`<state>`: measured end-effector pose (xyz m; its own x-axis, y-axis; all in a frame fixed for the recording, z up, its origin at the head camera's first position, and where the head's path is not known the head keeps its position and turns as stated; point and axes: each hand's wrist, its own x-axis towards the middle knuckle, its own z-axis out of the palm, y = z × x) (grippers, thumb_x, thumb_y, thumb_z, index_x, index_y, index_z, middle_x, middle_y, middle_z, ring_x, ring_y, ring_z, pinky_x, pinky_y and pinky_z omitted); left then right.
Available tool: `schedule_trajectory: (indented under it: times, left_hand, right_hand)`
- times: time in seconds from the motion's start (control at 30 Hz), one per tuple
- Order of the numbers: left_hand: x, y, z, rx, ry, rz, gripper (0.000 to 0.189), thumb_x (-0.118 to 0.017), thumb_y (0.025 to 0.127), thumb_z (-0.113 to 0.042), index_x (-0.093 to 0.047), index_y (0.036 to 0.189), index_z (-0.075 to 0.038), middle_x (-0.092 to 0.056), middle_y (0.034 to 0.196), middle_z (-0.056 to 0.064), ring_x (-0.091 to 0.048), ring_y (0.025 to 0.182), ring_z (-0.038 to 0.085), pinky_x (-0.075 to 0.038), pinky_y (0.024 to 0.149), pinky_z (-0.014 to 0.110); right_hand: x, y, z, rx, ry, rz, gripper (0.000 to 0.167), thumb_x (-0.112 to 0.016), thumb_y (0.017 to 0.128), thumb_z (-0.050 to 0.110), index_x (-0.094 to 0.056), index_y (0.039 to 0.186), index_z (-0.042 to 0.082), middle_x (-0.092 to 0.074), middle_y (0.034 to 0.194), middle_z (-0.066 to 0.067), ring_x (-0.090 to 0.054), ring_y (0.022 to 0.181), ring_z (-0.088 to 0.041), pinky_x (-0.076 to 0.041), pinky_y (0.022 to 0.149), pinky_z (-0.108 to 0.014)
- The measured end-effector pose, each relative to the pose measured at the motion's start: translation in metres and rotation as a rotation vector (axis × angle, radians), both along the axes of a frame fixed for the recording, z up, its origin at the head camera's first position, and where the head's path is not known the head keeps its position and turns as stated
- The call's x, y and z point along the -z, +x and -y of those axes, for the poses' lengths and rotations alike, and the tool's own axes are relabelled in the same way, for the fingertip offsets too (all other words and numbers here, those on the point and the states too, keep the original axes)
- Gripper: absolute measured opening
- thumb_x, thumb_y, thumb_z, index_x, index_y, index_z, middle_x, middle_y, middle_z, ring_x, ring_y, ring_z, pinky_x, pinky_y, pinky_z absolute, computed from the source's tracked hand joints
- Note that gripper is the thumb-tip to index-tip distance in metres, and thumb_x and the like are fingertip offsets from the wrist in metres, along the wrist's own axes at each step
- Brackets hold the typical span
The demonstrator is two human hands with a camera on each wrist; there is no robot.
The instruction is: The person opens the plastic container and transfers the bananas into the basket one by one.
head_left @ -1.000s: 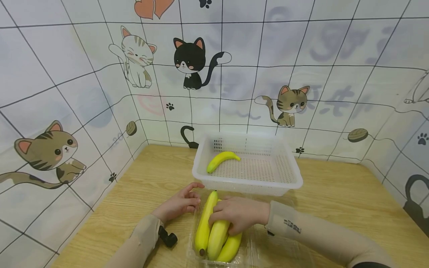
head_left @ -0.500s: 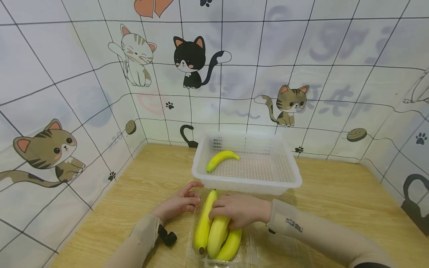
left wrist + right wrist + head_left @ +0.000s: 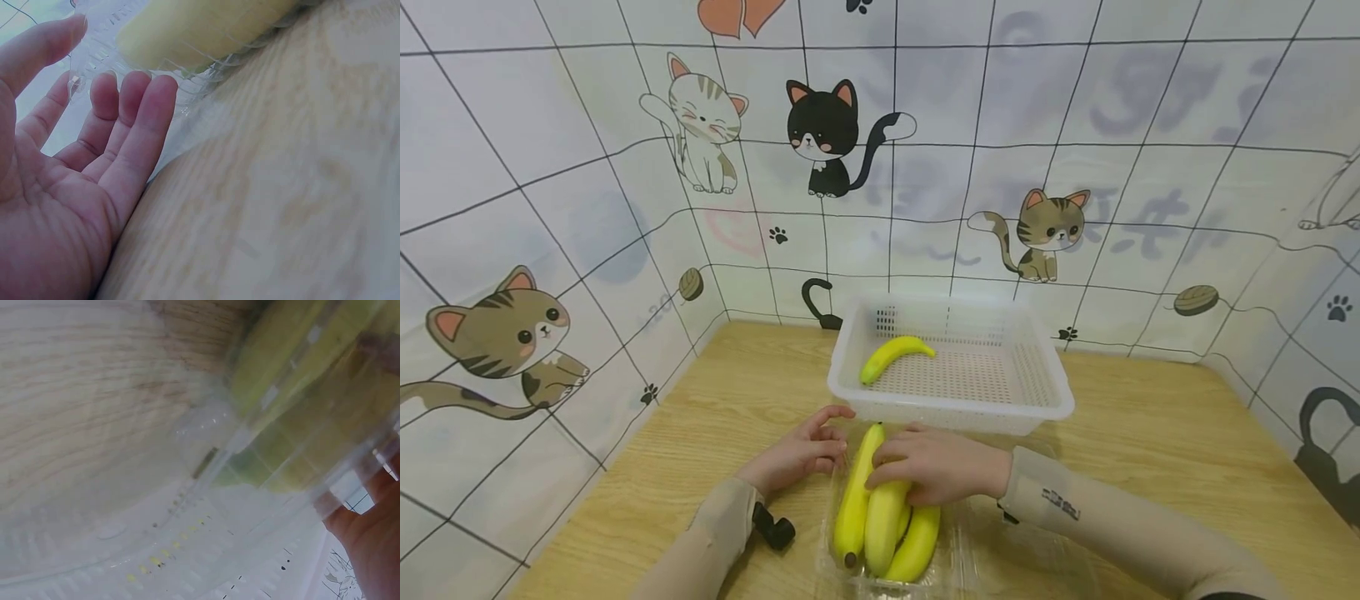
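Observation:
Several yellow bananas lie lengthwise in a clear plastic container (image 3: 951, 557) at the front of the table. My right hand (image 3: 940, 464) reaches over it from the right, fingers curled over the far end of the middle banana (image 3: 883, 529). On either side lie the left banana (image 3: 855, 508) and a shorter right banana (image 3: 919, 546). My left hand (image 3: 801, 457) rests at the container's left side, fingers loosely bent. In the left wrist view, the fingertips (image 3: 164, 94) are right at the clear plastic wall, below a banana (image 3: 194, 31).
A white perforated basket (image 3: 951, 410) stands behind the container, with one banana (image 3: 895, 357) inside. The clear lid (image 3: 1022, 558) spreads to the container's right. A cat-printed tiled backdrop (image 3: 925, 183) encloses the wooden table (image 3: 1142, 433) at back and sides.
My right hand has shifted slightly toward the basket over the middle banana, and more of the right banana shows. The left hand stays in place.

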<state>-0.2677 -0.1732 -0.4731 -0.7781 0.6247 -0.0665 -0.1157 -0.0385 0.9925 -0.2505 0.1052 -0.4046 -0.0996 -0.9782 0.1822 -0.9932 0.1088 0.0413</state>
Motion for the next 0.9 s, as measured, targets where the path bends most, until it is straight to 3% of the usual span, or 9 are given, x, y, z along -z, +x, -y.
schedule_trajectory:
  times: [0.53,0.9]
  left_hand:
    - [-0.0008,0.0008,-0.0007,0.010,0.012,0.010,0.052,-0.057,0.098,-0.009,-0.031,0.142,-0.012,-0.051,0.097,0.008,-0.057,0.081,0.017,-0.050,0.073,0.030]
    - [-0.0022,0.0008,-0.0010,-0.004,-0.003,0.009,0.054,-0.061,0.096,-0.013,-0.032,0.142,-0.013,-0.051,0.098,0.009,-0.056,0.082,0.018,-0.050,0.074,0.032]
  right_hand:
    - [0.0026,-0.0004,0.0027,-0.040,-0.043,-0.071,0.055,-0.078,0.077,0.015,-0.060,0.127,0.027,-0.059,0.121,0.003,-0.055,0.113,-0.016,-0.045,0.094,-0.038]
    - [0.0012,-0.0007,0.0019,-0.079,-0.021,-0.102,0.055,-0.080,0.080,0.023,-0.059,0.130,0.031,-0.057,0.125,0.002,-0.053,0.116,-0.016,-0.042,0.097,-0.037]
